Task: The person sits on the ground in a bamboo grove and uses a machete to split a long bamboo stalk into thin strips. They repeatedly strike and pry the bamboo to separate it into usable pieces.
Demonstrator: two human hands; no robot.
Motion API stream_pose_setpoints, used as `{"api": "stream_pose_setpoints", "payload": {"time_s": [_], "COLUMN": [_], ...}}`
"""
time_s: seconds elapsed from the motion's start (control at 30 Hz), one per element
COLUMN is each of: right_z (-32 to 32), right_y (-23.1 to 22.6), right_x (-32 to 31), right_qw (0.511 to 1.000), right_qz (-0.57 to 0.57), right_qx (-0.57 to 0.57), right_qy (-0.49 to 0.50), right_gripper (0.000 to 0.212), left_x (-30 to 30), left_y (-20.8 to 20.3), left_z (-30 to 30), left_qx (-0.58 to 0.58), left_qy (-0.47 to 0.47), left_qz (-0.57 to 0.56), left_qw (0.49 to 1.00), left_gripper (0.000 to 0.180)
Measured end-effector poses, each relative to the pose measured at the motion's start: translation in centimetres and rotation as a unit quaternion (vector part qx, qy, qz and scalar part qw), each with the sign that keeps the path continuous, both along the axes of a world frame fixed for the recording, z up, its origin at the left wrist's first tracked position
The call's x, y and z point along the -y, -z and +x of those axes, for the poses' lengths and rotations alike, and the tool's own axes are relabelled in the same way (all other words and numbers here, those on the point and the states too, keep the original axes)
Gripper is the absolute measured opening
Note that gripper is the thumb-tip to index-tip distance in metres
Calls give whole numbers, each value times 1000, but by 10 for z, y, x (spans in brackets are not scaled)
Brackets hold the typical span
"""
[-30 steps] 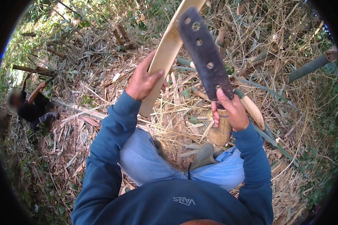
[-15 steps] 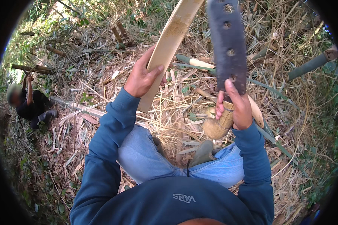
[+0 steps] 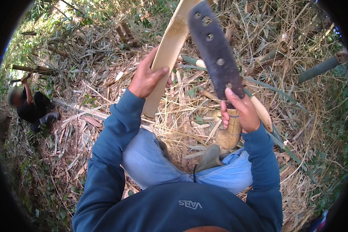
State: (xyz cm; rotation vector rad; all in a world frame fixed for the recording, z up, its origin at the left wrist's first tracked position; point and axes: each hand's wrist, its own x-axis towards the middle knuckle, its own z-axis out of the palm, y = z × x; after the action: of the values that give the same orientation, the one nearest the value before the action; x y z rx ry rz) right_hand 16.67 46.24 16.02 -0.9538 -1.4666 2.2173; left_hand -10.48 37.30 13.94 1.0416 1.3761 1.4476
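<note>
A pale split bamboo strip (image 3: 171, 42) slants up and away in front of me. My left hand (image 3: 147, 76) is closed around its lower part, thumb lying across the inner face. My right hand (image 3: 244, 111) grips a machete (image 3: 216, 56) with a broad dark blade pierced by several holes. Its woody, bulb-ended handle (image 3: 230, 131) shows below my fingers. The blade leans left, and its far end overlaps the strip's right edge in view; I cannot tell whether they touch.
Cut bamboo pieces (image 3: 261, 112) and pale shavings litter the ground by my boot (image 3: 208, 157). A thick green bamboo pole (image 3: 321, 69) juts in at right. Short stumps (image 3: 123, 34) stand far off. At far left another person (image 3: 33, 104) crouches with arms raised, holding a tool.
My right hand has tilted the machete to the left, bringing the blade's far end over to the bamboo strip. My left hand and the strip have barely moved.
</note>
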Motion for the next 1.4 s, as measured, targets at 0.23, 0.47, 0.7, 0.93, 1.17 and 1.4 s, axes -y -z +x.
{"api": "stream_pose_setpoints", "payload": {"time_s": [0.23, 0.47, 0.7, 0.93, 1.17, 1.4], "right_z": [2, 1, -5, -34, -61, -85], "right_y": [-3, 1, -7, 7, 35, 46], "right_x": [-5, -10, -6, 2, 17, 1], "right_qw": [995, 994, 982, 995, 1000, 991], "right_qz": [-61, 71, 37, -47, 3, -23], "right_qx": [-56, -59, -103, -40, 7, -33], "right_qy": [60, 62, 153, 73, 28, 128], "right_gripper": [40, 33, 28, 31, 60, 58], "left_x": [-8, 6, 6, 4, -1, 8], "left_y": [0, 2, -8, 1, -9, -13], "left_z": [7, 5, 10, 15, 8, 1], "left_qx": [58, 81, -138, -229, -150, -23], "left_qy": [41, -41, -1, -188, -390, -360], "left_qz": [24, -65, -25, 89, 233, 237], "left_qw": [997, 994, 990, 951, 878, 902], "left_gripper": [67, 55, 49, 38, 38, 37]}}
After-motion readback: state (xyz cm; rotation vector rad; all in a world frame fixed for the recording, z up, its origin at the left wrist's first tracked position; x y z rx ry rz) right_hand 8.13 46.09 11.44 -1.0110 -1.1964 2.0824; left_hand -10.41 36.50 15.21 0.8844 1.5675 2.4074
